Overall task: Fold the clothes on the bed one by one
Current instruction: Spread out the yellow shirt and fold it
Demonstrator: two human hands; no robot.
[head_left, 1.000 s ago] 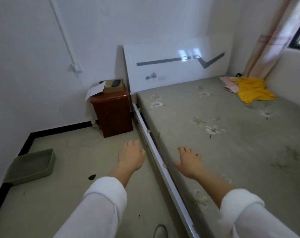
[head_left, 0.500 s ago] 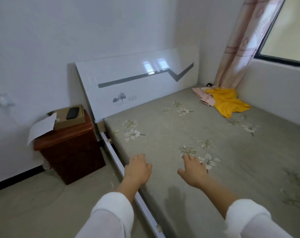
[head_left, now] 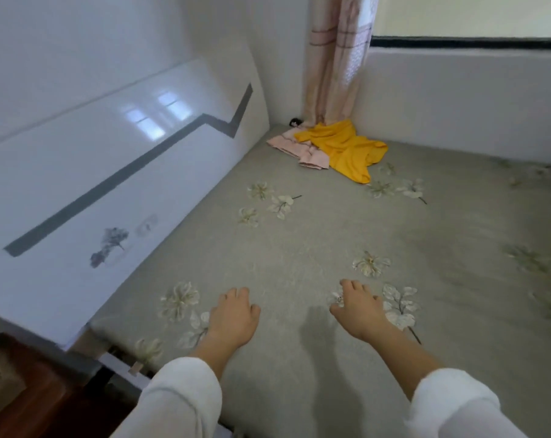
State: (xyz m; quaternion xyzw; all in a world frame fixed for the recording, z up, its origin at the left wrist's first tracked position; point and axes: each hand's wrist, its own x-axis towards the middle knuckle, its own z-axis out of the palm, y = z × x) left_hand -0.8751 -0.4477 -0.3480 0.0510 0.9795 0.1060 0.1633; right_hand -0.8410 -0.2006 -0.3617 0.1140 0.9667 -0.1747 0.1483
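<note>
Head view: in the last second the person has closed in on the bed [head_left: 299,241], and the left hand [head_left: 233,317] and right hand [head_left: 359,311] are now both low over its near edge, fingers loosely spread and holding nothing. The yellow garment [head_left: 346,150], overlapping a pink garment [head_left: 299,150], lies crumpled in the far corner under the curtain [head_left: 334,58], well apart from the hands. Folding likely hasn't begun, and a long reach across the mattress comes first, with the headboard [head_left: 110,172] along the left.
</note>
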